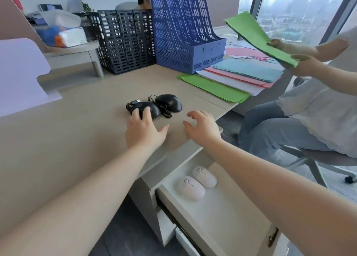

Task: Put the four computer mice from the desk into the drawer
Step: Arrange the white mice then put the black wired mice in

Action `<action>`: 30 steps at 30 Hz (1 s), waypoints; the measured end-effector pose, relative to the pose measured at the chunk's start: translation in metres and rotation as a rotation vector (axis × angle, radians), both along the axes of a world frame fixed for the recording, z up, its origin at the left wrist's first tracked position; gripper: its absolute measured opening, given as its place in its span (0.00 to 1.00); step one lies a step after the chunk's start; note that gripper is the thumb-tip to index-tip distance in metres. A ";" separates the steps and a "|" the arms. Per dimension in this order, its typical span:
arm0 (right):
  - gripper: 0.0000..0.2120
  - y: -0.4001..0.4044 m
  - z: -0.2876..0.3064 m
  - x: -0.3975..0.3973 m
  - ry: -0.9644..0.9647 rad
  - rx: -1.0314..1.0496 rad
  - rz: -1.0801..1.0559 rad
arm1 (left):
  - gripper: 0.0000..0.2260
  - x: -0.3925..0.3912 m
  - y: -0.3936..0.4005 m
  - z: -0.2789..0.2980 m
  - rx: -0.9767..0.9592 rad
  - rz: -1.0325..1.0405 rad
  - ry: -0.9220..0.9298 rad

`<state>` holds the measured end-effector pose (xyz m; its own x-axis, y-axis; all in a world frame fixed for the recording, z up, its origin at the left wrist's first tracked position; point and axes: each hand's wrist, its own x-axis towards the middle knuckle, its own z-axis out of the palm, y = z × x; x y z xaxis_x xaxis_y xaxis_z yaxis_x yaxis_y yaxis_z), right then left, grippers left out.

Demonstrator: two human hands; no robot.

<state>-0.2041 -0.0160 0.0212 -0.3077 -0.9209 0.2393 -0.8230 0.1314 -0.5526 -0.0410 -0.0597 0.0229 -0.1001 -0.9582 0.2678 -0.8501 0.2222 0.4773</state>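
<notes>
Reaching toward the centre of the frame, the left hand (144,129) is laying its spread fingers (135,114) on the nearer black mouse (148,109); the fingers are touching its shell but are not yet closing around it. The right hand (201,129) is hovering just right of centre with fingers (193,114) loosely curled and apart, gripping nothing. The second black mouse (170,102) is sitting just beyond the first, with the cables (164,110) of both lying bunched between them. Judging from this layout, the task is standing at the halfway mark: two black mice are waiting on the desk (77,130), and two are stowed. The drawer (222,213), pulled open at the lower centre, is holding two pink mice (191,188) side by side near its back, leaving ample floor free. At the upper centre, the blue file rack (185,39) and black file rack (125,43) are standing apparently empty.
</notes>
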 end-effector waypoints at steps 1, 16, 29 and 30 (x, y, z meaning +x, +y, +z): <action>0.19 -0.010 0.000 0.003 -0.011 0.022 0.000 | 0.37 0.005 -0.011 -0.004 0.038 0.029 0.006; 0.31 -0.117 0.005 0.027 -0.043 0.112 0.017 | 0.44 0.019 -0.086 -0.013 0.215 0.001 -0.066; 0.25 -0.074 0.025 0.038 -0.271 0.016 0.010 | 0.40 0.018 -0.051 -0.005 0.233 -0.042 0.212; 0.25 -0.068 0.027 0.038 -0.311 0.014 0.005 | 0.39 0.018 -0.045 -0.004 0.236 -0.057 0.247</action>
<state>-0.1660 -0.0841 0.0485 -0.3595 -0.9252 0.1220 -0.6153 0.1367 -0.7764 -0.0235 -0.1051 0.0192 -0.1147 -0.9915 0.0622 -0.6918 0.1247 0.7113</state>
